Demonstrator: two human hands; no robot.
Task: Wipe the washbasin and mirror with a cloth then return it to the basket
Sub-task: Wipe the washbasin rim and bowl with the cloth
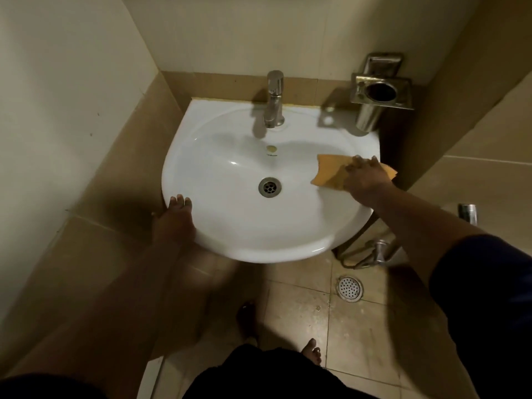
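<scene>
You are pressing the orange cloth flat against the right inner slope of the washbasin, and it is running up over the right rim. Your right hand is lying on top of it with fingers spread and fairly straight, pushing down rather than gripping. Your left hand is resting on the basin's left edge, fingertips over the rim, holding nothing and seemingly bracing you.

To do this step well, I would judge that you should be keeping the palm flat so the whole cloth is touching, working in overlapping strokes from the rim down toward the drain, then going round the base of the tap, where dirt likely collects. The left side of the bowl probably needs the same attention.

The basin is holding nothing but the cloth. The metal cup holder on the wall beside the tap is looking dark inside; whether anything is in it, I cannot tell. Neither mirror nor basket is showing.
</scene>
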